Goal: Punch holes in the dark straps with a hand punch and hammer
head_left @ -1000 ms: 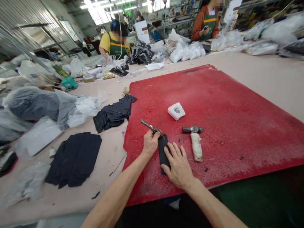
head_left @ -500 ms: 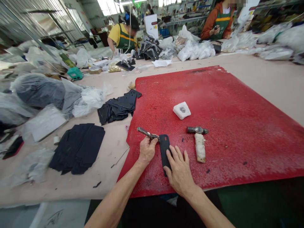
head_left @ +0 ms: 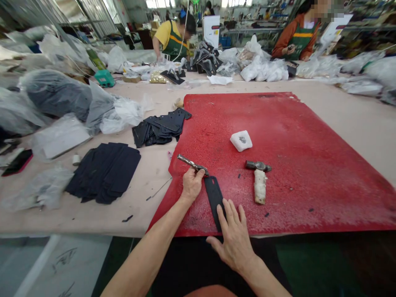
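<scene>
Lower centre: left hand (head_left: 192, 184) pinching metal rod (head_left: 187, 161) near top end of black strip (head_left: 213, 192); right hand (head_left: 234, 231) ungripping, fingers spread along strip's edge, apparently steadying it. Hammer (head_left: 260, 183) right of centre, presumably for easy reach.

No text can be read: print (head_left: 175, 53) on a green apron (head_left: 173, 46), a label (head_left: 215, 27) on a white machine (head_left: 211, 36) and scrawl (head_left: 64, 258) on a pale panel (head_left: 85, 251) are illegible.
</scene>
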Demonstrator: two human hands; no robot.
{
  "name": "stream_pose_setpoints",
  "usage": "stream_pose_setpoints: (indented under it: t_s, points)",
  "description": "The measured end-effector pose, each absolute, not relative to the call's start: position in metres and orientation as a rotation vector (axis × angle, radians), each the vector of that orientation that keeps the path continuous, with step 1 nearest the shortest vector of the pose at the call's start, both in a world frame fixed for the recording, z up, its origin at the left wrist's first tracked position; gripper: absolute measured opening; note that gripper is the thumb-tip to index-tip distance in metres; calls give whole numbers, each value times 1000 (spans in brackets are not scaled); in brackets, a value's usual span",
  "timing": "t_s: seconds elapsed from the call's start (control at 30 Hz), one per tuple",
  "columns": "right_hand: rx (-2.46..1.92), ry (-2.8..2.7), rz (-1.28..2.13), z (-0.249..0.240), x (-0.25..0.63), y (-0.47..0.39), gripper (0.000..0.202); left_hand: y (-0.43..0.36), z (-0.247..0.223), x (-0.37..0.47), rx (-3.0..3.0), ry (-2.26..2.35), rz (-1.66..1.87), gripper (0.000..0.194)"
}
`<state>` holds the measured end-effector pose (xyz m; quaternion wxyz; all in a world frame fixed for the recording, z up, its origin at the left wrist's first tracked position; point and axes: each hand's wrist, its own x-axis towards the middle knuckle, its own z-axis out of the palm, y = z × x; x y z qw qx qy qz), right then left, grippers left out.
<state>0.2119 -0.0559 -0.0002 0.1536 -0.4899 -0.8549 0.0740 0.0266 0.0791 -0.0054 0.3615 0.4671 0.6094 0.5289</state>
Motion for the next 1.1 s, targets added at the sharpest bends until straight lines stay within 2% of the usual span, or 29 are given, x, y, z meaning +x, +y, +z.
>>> stream_pose_setpoints:
  t_s: [0.07,0.17,0.27,0.33,0.43,0.57,1.1]
  points:
    - [-1345,-2473,185,-4,219,-64,79,80,-6,27,1202,1573,1369,20]
    - [-1227,-2406,199,-9,228,-69,50,81,-8,27,1185,1572,1384,21]
    - [-1219,-2113,396,-8,238,-66,30,81,-10,26,1133,1555,1427,21]
    - [-1410,-1762,621,-3,244,-59,24,81,-11,25,1102,1539,1458,22]
    - [-1607,-1034,1067,7,252,-44,37,80,-10,24,1074,1530,1488,23]
    - [-1438,-468,1379,16,253,-34,48,81,-9,24,1099,1552,1467,23]
    - [-1400,-442,1457,16,247,-43,43,83,-15,24,1122,1554,1449,22]
